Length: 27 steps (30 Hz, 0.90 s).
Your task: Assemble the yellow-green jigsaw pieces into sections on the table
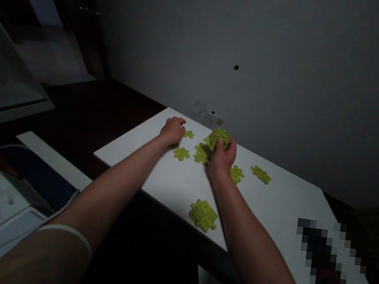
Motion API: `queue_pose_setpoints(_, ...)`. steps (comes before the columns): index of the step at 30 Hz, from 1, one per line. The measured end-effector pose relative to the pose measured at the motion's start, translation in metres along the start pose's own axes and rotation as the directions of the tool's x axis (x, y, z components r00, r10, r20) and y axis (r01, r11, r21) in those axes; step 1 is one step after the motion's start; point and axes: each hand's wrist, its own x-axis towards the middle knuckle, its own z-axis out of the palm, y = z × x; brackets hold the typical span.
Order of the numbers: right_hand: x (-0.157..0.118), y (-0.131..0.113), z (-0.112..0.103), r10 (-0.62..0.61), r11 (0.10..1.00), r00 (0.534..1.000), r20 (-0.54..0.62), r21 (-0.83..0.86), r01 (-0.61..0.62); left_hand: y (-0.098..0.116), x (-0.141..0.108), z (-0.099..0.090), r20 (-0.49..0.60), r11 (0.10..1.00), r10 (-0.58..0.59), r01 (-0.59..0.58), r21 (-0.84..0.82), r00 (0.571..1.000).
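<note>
My right hand [222, 160] is closed around a bunch of yellow-green jigsaw puzzle pieces [217, 136], lifted over the white table. Just below that bunch, more jigsaw pieces [202, 153] lie in a loose heap. My left hand [173, 131] is over the table's far left part, its fingers bent but apart, with nothing visible in them. Beside its fingertips lies one puzzle piece [189, 134], and another piece [181, 154] sits nearer to me. Some pieces under the left wrist are partly hidden.
Joined pieces [203, 215] lie by the table's near edge. More pieces [236, 174] rest behind my right wrist, others [260, 174] farther right. A pixelated dark object [328, 265] lies on the white table [281, 208] at right. A grey wall [287, 80] stands behind.
</note>
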Motion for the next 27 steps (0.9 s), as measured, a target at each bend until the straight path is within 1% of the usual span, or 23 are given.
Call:
queue_pose_setpoints(2,0.004,0.001,-0.002,0.023,1.000,0.998,-0.053,-0.016,-0.024,-0.006,0.011,0.005,0.049,0.997,-0.026,0.022,0.068,0.998)
queue_pose_setpoints(5,0.005,0.002,-0.002,0.094,0.995,0.992,-0.081,-0.027,-0.097,-0.012,0.020,0.015,0.130,0.988,-0.009,-0.011,0.154,0.991)
queue_pose_setpoints(8,0.002,0.004,-0.001,0.124,0.992,0.989,-0.084,-0.015,-0.126,-0.019,0.025,0.021,0.162,0.976,0.010,-0.044,0.212,0.987)
queue_pose_setpoints(11,0.005,0.004,-0.001,0.107,0.994,0.988,-0.110,-0.007,-0.109,-0.024,0.027,0.018,0.170,0.967,0.027,-0.068,0.245,0.985)
queue_pose_setpoints(13,0.013,-0.004,-0.002,0.076,0.997,0.988,-0.133,0.005,-0.076,-0.024,0.026,0.013,0.155,0.963,0.045,-0.085,0.256,0.987)
queue_pose_setpoints(15,0.027,-0.020,-0.006,0.032,0.999,0.992,-0.120,0.045,-0.026,-0.021,0.023,0.007,0.143,0.962,0.072,-0.107,0.252,0.987)
queue_pose_setpoints(16,0.035,-0.030,-0.010,0.005,0.997,0.996,-0.093,0.071,0.001,-0.019,0.021,0.005,0.145,0.962,0.084,-0.118,0.246,0.986)
queue_pose_setpoints(18,0.048,-0.051,-0.021,-0.055,0.992,0.998,0.026,0.117,0.052,-0.014,0.017,0.002,0.143,0.966,0.111,-0.140,0.218,0.984)
queue_pose_setpoints(20,0.054,-0.065,-0.034,-0.084,0.990,0.979,0.187,0.124,0.061,-0.007,0.014,0.001,0.093,0.978,0.147,-0.159,0.138,0.985)
queue_pose_setpoints(21,0.054,-0.068,-0.041,-0.080,0.992,0.963,0.258,0.111,0.052,-0.003,0.012,0.003,0.053,0.984,0.165,-0.168,0.064,0.985)
queue_pose_setpoints(22,0.051,-0.067,-0.048,-0.063,0.995,0.946,0.317,0.088,0.037,0.002,0.009,0.005,0.023,0.983,0.178,-0.177,-0.039,0.984)
queue_pose_setpoints(23,0.047,-0.064,-0.054,-0.038,0.998,0.933,0.358,0.061,0.018,0.007,0.006,0.010,0.018,0.969,0.185,-0.179,-0.168,0.983)
queue_pose_setpoints(24,0.042,-0.058,-0.060,-0.011,0.999,0.926,0.376,0.032,-0.001,0.013,0.002,0.015,0.045,0.937,0.194,-0.171,-0.305,0.980)
queue_pose_setpoints(25,0.035,-0.051,-0.064,0.016,1.000,0.926,0.377,0.008,-0.020,0.019,-0.004,0.021,0.100,0.887,0.212,-0.149,-0.438,0.972)
queue_pose_setpoints(26,0.029,-0.044,-0.068,0.034,0.999,0.937,0.347,-0.007,-0.034,0.026,-0.010,0.028,0.167,0.826,0.246,-0.116,-0.551,0.955)
queue_pose_setpoints(27,0.023,-0.036,-0.071,0.048,0.999,0.954,0.295,-0.019,-0.044,0.032,-0.017,0.035,0.227,0.772,0.294,-0.090,-0.629,0.929)
